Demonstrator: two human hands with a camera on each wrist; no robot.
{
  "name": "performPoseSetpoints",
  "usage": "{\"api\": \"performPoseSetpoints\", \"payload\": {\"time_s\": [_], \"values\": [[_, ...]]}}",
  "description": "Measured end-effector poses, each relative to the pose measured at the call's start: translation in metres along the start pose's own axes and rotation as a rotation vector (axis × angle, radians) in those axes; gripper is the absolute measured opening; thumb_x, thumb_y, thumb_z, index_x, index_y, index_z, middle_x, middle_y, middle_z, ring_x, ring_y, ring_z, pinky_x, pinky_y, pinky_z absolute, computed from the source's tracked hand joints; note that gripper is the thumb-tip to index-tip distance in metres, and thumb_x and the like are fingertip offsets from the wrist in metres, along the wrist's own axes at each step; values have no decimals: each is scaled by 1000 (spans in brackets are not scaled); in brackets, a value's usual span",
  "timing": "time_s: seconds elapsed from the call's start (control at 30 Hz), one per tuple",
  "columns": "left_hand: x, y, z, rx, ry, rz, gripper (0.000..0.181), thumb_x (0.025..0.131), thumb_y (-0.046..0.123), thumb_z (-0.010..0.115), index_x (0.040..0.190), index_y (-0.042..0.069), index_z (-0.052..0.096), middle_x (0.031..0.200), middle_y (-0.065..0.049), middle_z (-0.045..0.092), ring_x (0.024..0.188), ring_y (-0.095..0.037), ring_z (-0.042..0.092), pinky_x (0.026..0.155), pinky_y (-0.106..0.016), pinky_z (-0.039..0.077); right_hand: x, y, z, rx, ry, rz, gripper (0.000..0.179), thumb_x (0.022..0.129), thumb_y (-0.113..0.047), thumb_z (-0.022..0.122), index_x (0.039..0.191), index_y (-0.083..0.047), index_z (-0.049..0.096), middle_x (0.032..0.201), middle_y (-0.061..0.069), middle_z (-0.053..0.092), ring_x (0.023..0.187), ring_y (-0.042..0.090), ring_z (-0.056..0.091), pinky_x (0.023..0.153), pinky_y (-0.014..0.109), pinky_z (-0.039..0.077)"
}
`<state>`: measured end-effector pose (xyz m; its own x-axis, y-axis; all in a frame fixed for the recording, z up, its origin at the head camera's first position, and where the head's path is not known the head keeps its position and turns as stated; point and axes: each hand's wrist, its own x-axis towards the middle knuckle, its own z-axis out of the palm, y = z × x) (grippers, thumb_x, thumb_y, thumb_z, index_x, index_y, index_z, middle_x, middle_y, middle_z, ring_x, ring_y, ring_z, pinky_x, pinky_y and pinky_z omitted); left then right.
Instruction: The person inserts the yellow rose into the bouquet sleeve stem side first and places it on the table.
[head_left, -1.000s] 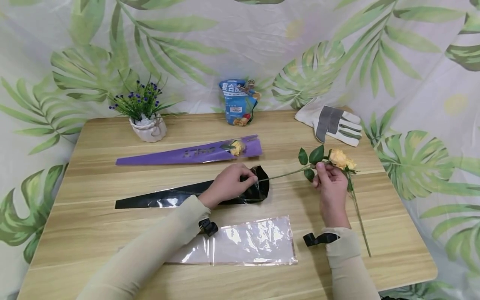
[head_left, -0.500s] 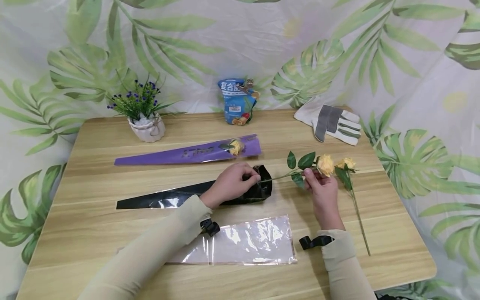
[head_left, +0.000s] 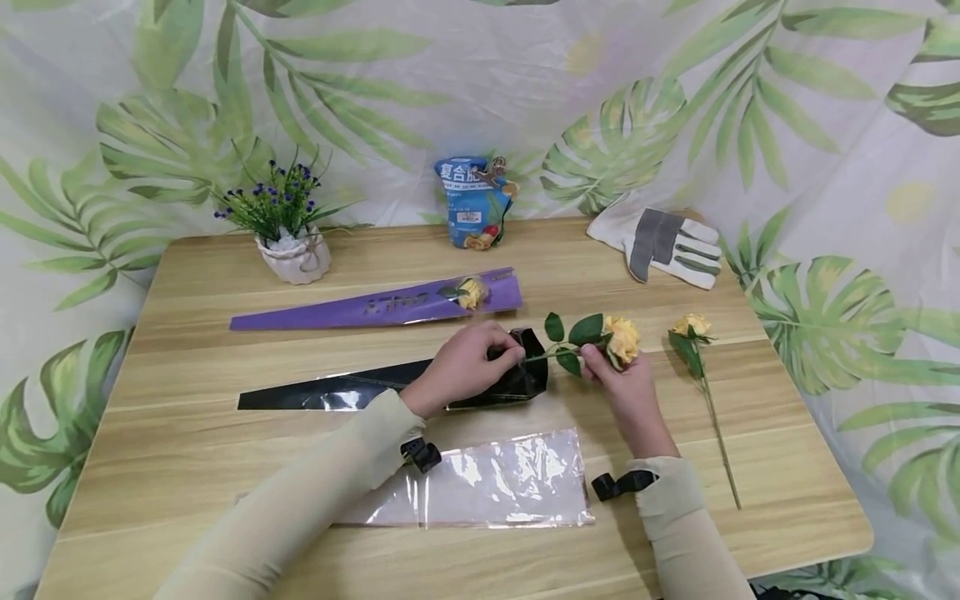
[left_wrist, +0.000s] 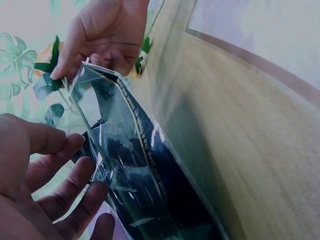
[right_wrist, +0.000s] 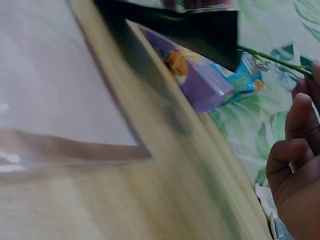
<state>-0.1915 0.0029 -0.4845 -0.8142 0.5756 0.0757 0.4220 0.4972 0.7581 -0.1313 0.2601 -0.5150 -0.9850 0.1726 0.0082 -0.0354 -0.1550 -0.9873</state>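
Observation:
In the head view my left hand [head_left: 467,367] pinches the mouth of a black flower sleeve [head_left: 307,394] lying lengthwise on the table. The left wrist view shows its clear front [left_wrist: 145,150] and a green stem [left_wrist: 89,117] inside. My right hand [head_left: 628,398] pinches the stem of a yellow rose [head_left: 622,338] just below the bloom. The rose's leaves [head_left: 585,330] and head are outside the sleeve, and the lower stem runs into it. In the right wrist view, the right fingers [right_wrist: 300,115] are partly cut off by the frame edge.
A purple sleeve [head_left: 330,311] with a yellow rose lies behind the black one. Clear sleeves [head_left: 510,483] lie in front. Another rose [head_left: 692,327] rests at the right. A glove [head_left: 663,246], blue bag [head_left: 471,204] and flowerpot [head_left: 296,257] stand or lie along the back.
My right hand has moved left with the rose, and its stem has slid further into the black sleeve. The left hand stays at the sleeve's mouth.

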Motion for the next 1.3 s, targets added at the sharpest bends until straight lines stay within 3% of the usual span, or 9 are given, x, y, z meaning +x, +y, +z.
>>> {"api": "performPoseSetpoints", "payload": {"time_s": [0.13, 0.4, 0.63, 0.77, 0.87, 0.93, 1.0, 1.1, 1.3], "values": [[1, 3, 0, 9, 13, 9, 20, 102, 33, 62, 102, 20, 78, 108, 8, 66, 100, -12, 60, 87, -34, 48, -2, 2, 6, -38, -3, 39, 25, 91, -17, 80, 107, -7, 64, 90, 4, 63, 75, 15, 60, 72, 28, 54], [1, 10, -1, 6, 56, 29, 19, 101, 29, 64, 99, 17, 78, 101, 7, 65, 97, -12, 60, 85, -34, 47, -5, 10, 17, -191, -12, 32, 49, 86, -29, 85, 125, -5, 67, 120, 8, 69, 116, 22, 61, 101, 32, 46], [-1, 15, -1, 1, 82, 29, 19, 101, 29, 65, 98, 17, 78, 100, 7, 64, 95, -13, 60, 82, -34, 48, -9, 14, 29, -172, -21, 47, 49, 84, -29, 86, 120, -2, 68, 111, 10, 70, 107, 21, 62, 96, 32, 48], [-2, 17, -2, -7, 80, 31, 19, 101, 30, 64, 99, 17, 78, 101, 7, 64, 95, -13, 59, 81, -34, 48, -14, 15, 30, -58, -100, 32, 63, 84, -51, 81, 121, -3, 65, 110, 5, 68, 102, 20, 60, 91, 30, 49], [-2, 17, -3, -15, 85, 12, 19, 102, 31, 63, 100, 19, 77, 100, 9, 63, 93, -11, 58, 80, -34, 48, -17, 12, 27, 56, -198, 42, 78, 93, -72, 51, 135, -7, 59, 125, 2, 63, 113, 21, 55, 95, 33, 44], [-3, 16, -3, -13, 89, 6, 19, 102, 32, 63, 100, 19, 77, 99, 10, 62, 92, -10, 57, 79, -34, 47, -16, 10, 24, 111, -281, 47, 86, 99, -73, 27, 148, -5, 48, 140, 3, 57, 127, 24, 48, 102, 41, 37], [-3, 17, -3, 0, 93, 17, 19, 101, 32, 63, 99, 20, 78, 100, 9, 62, 93, -11, 57, 79, -34, 47, -15, 8, 22, 111, -338, 71, 82, 105, -64, 14, 155, -4, 37, 150, 1, 49, 138, 21, 39, 110, 47, 29], [-4, 19, -4, 25, 96, 43, 18, 101, 31, 64, 98, 19, 78, 101, 8, 62, 97, -13, 57, 83, -34, 48, -11, 9, 21, 91, -410, 52, 75, 108, -53, 19, 157, 4, 28, 159, 9, 38, 146, 25, 30, 115, 54, 18], [-5, 23, -5, 35, 107, 60, 17, 100, 29, 65, 95, 20, 78, 101, 9, 61, 99, -11, 56, 83, -33, 47, -5, 14, 16, 53, -476, -24, 60, 111, -39, 24, 154, 0, 39, 159, 10, 37, 148, 25, 28, 117, 41, 22]]}}
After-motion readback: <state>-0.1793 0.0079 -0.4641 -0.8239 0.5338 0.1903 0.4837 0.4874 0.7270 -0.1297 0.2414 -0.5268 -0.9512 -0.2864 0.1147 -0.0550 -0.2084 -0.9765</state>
